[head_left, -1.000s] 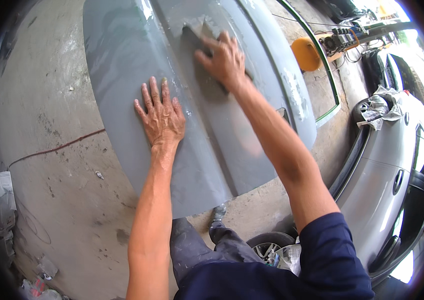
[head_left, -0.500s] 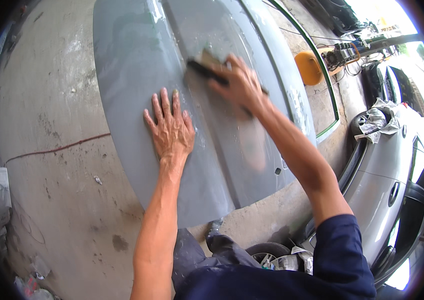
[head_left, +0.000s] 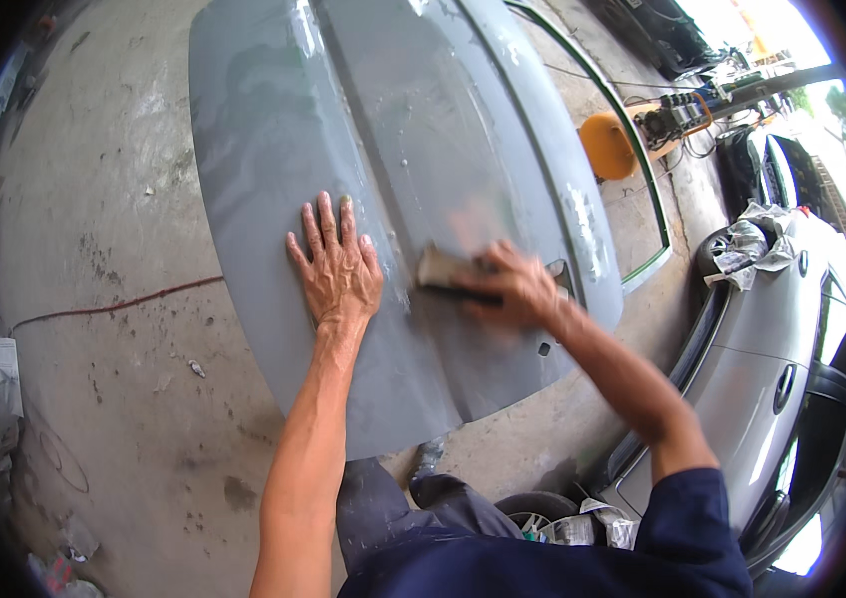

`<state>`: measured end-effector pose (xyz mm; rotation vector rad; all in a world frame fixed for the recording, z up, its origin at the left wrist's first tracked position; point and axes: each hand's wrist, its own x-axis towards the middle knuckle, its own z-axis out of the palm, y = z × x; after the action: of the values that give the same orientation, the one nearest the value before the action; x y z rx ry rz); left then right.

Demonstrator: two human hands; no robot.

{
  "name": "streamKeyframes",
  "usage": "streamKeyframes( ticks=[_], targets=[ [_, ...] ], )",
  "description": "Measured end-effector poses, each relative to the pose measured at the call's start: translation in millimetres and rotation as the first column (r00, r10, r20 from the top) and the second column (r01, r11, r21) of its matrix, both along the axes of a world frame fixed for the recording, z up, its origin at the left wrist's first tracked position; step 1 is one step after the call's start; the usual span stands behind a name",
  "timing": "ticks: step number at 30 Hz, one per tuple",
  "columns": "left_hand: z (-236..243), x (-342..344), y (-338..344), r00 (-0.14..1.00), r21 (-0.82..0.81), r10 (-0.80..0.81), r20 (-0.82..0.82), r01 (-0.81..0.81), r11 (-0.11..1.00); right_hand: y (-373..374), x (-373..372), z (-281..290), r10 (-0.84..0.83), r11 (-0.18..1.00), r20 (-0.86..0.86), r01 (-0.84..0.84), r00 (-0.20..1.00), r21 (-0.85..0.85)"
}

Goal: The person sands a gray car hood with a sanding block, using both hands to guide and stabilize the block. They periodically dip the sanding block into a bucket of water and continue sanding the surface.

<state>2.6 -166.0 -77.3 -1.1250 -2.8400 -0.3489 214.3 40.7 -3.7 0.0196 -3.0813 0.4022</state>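
A grey car door [head_left: 273, 149] lies spread out in front of me, with a ridge along it and paler worn streaks. My left hand [head_left: 338, 274] rests flat on its surface, fingers spread, holding nothing. To the right of it, my right hand [head_left: 522, 287] is wrapped round a sanding block [head_left: 443, 267] with a tan top and dark lower edge. The block is against the door, near a handle opening and a small dark hole [head_left: 543, 350]. Motion blurs the right hand and the block. Wet-looking smears show around them.
The door's dark green window frame [head_left: 654, 179] extends to the right. Beyond it sits an orange air compressor [head_left: 609, 145]. A silver car [head_left: 757, 329] stands close on the right, with crumpled masking paper [head_left: 742, 249] nearby. A red hose [head_left: 134, 295] crosses the concrete floor at left.
My right hand has drawn the sanding block back toward me and slightly right, down the door. My left hand stays flat in nearly the same place.
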Motion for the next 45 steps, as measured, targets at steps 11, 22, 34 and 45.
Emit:
streamKeyframes(
  ticks=[11, 22, 34, 45],
  targets=[
    [7, 0, 0, 1.0, -0.074, 0.007, 0.018, -0.006, 0.997, -42, -60, -13, -0.379, 0.923, -0.257, 0.385, 0.889, -0.027],
    [-5, 0, -1, 1.0, 0.043, -0.007, -0.027, 0.008, 0.999, 56, -159, -5, -0.233, 0.96, -0.16, 0.253, 0.959, 0.122],
    [9, -1, 1, 1.0, -0.029, 0.009, -0.02, -0.01, 1.0, -40, 54, -5, -0.254, 0.966, -0.095, 0.257, 0.963, 0.019],
    [3, 1, -1, 1.0, -0.053, 0.005, 0.019, -0.004, 0.999, 23, -176, -20, -0.419, 0.894, -0.345, 0.447, 0.84, 0.002]
  ],
)
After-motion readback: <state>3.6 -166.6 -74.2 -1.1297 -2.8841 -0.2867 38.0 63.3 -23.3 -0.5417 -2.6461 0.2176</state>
